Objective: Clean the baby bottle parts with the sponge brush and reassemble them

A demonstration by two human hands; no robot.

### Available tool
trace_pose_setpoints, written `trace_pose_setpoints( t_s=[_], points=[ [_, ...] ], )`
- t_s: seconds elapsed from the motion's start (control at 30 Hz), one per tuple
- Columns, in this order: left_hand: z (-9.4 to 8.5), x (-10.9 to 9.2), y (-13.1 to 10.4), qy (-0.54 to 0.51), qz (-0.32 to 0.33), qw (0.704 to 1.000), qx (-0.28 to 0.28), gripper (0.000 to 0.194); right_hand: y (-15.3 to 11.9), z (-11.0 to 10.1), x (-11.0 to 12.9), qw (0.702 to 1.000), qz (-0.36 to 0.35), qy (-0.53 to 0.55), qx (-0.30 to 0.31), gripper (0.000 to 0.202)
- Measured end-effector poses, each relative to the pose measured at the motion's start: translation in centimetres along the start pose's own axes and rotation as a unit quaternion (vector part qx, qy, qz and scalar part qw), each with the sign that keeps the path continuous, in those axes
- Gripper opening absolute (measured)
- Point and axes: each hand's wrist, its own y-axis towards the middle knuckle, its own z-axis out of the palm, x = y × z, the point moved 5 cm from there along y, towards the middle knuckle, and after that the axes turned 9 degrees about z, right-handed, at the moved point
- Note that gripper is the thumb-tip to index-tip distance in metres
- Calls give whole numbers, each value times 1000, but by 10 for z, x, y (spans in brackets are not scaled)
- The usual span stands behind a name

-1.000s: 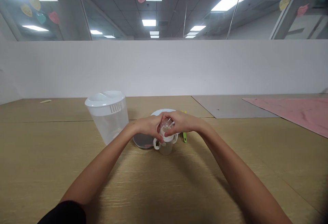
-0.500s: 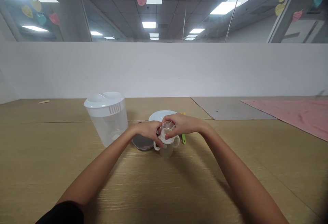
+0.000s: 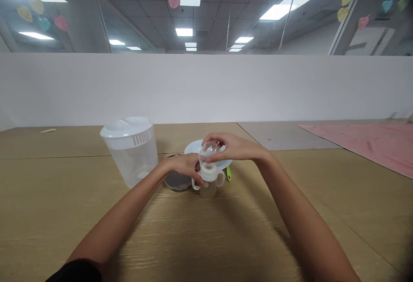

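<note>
A baby bottle (image 3: 208,187) with a white collar and two white side handles stands upright on the table. My left hand (image 3: 187,166) is closed round its left side, by the collar and handle. Just above the bottle, my right hand (image 3: 226,146) grips a clear domed cap (image 3: 210,147) between thumb and fingers. The cap is lifted off the collar and tilted. Behind the hands lies a light blue-white plate (image 3: 192,146), partly covered by them. A dark round pan or lid (image 3: 177,181) lies left of the bottle, half hidden by my left hand.
A tall translucent bin (image 3: 132,157) with a white lid stands left of my hands. A green handle (image 3: 228,173) sticks out by the plate at right. A pink cloth (image 3: 377,144) lies at the far right, and a white wall (image 3: 206,88) rises behind the table.
My right hand has raised the clear cap up off the bottle's top, baring the white collar. My left hand keeps its hold on the bottle. The view has shifted slightly.
</note>
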Motion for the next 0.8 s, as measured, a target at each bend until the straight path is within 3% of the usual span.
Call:
trace_pose_setpoints(
  t_s=[0.1, 0.2, 0.27, 0.37, 0.47, 0.6, 0.7, 0.8],
  points=[
    [0, -2, 0, 6, 4, 1000, -1, 49, -3, -20, -8, 993, 14, 19, -114, 42],
    [0, -3, 0, 6, 3, 1000, -2, 51, 6, -22, -31, 980, 80, -54, -175, 39],
    [0, -4, 0, 9, 1, 1000, -2, 51, 18, -10, -46, 972, 124, -133, -149, 37],
    [0, -5, -2, 24, -10, 1000, -4, 48, 35, 20, -62, 971, 145, -188, -31, 32],
    [-1, -8, -3, 42, -24, 999, -7, 44, 43, 35, -67, 969, 146, -199, -7, 22],
    [-1, -10, -3, 47, -21, 999, -12, 44, 40, 27, -59, 969, 139, -199, -51, 19],
    [-2, -8, -2, 48, -21, 998, -17, 46, 30, 15, -44, 979, 115, -153, -69, 44],
    [-1, -8, -1, 37, 2, 999, -9, 47, 20, 26, -29, 990, 99, -89, 52, 50]
  ],
)
